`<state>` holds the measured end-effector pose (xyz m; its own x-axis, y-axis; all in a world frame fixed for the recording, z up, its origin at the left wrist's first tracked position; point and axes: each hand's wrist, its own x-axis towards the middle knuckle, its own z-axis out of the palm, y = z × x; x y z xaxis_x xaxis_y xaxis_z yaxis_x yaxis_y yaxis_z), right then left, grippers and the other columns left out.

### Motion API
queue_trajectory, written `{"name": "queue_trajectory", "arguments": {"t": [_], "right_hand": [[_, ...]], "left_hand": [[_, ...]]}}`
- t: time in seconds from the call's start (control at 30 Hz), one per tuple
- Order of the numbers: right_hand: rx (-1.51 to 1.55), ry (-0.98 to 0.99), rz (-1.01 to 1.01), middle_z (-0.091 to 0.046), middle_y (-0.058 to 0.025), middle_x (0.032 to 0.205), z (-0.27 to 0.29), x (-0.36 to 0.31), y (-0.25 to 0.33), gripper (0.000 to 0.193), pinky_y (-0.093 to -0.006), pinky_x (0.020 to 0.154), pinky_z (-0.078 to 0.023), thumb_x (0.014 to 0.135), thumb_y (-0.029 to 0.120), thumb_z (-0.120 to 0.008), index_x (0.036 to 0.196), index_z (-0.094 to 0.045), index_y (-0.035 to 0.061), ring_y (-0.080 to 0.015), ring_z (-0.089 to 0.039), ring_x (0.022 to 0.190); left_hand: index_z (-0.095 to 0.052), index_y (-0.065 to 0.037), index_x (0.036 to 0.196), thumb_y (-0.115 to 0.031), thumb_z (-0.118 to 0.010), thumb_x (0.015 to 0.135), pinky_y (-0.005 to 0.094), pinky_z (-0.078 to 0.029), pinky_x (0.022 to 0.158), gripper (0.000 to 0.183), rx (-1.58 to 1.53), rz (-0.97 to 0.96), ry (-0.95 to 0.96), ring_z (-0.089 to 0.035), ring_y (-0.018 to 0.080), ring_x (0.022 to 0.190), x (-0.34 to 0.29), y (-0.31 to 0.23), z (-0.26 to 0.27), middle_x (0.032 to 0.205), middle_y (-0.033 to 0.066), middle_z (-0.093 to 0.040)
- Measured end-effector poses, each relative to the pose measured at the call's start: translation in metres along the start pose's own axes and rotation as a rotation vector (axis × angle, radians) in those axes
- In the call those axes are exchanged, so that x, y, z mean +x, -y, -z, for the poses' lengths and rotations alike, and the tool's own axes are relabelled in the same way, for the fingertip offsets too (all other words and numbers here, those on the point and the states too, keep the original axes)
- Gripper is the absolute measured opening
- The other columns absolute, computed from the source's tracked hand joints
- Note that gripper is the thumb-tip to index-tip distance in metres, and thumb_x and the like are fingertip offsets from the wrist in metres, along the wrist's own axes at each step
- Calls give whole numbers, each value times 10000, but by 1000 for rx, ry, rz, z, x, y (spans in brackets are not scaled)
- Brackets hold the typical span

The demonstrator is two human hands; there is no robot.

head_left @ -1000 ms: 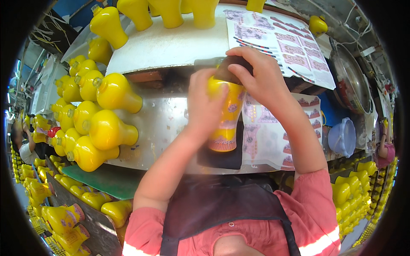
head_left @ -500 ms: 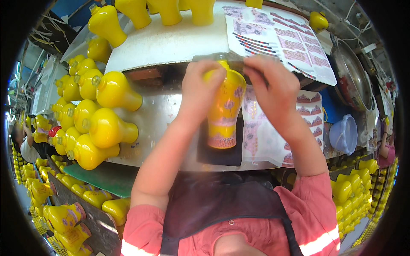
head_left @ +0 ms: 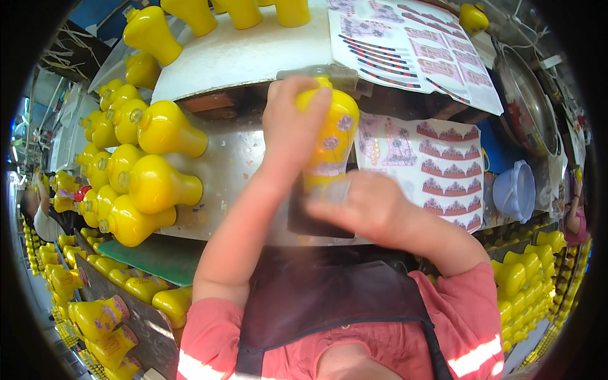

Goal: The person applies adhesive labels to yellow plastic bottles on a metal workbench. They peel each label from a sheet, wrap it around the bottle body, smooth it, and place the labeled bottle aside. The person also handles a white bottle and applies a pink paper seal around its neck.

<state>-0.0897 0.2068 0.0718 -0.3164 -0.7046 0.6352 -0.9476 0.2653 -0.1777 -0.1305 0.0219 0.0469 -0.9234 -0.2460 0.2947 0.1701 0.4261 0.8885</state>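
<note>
A glossy yellow vase-shaped bottle (head_left: 330, 136) with purple flower prints lies on a dark cloth (head_left: 310, 221), its neck pointing away from me. My left hand (head_left: 292, 120) is closed round the bottle's shoulder near the neck. Over the lower end is my right hand (head_left: 373, 206), blurred by motion. Its fingers seem closed on a pale, translucent flat piece (head_left: 334, 191) against the bottle; the blur hides its exact kind. The bottle's base is mostly covered by this hand and piece.
Plain yellow bottles (head_left: 161, 183) lie stacked at left; others stand on the raised white board (head_left: 253, 57). Printed decal sheets (head_left: 449, 171) lie at right, more on the board (head_left: 405, 50). A pale blue bucket (head_left: 514, 191) stands far right. Another person (head_left: 47, 215) is at far left.
My right hand has come down from beside the bottle's neck to its lower end. My left hand has settled over the shoulder. The bottle has turned, with different flower prints facing up.
</note>
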Motion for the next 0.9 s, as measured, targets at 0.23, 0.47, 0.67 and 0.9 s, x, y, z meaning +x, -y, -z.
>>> {"name": "queue_trajectory", "arguments": {"t": [0.23,0.47,0.67,0.9], "right_hand": [[-88,-244,15,-723,-92,903,-2,2,-1,343,-353,668,-589,719,36,-773,1055,-758,107,-254,-704,793],[66,-412,-624,-742,-120,923,-10,-26,3,265,-311,705,-574,846,-28,-777,1096,-702,19,-219,-733,790],[344,-379,-821,-748,-110,959,-30,-33,3,273,-315,754,-572,863,44,-788,1116,-685,37,-196,-728,822],[364,-572,-837,-717,-95,992,-46,-46,-12,283,-296,768,-552,886,81,-777,1137,-659,29,-183,-698,846]], "left_hand": [[-612,-16,1172,-249,-458,1088,261,-509,828,292,-636,181,63,-619,115,901,-3,19,-1,1033,57,-660],[-484,-20,1445,-234,-464,1026,409,-332,1166,472,2,-261,43,-436,326,1374,-36,17,9,1474,203,-449],[-295,-42,1585,-239,-442,997,418,-243,1226,637,-271,-72,133,-290,364,1478,-47,28,4,1592,209,-265],[-123,-57,1625,-226,-701,848,443,-268,1224,984,-356,77,207,-281,372,1485,-56,27,7,1598,223,-216]]}}
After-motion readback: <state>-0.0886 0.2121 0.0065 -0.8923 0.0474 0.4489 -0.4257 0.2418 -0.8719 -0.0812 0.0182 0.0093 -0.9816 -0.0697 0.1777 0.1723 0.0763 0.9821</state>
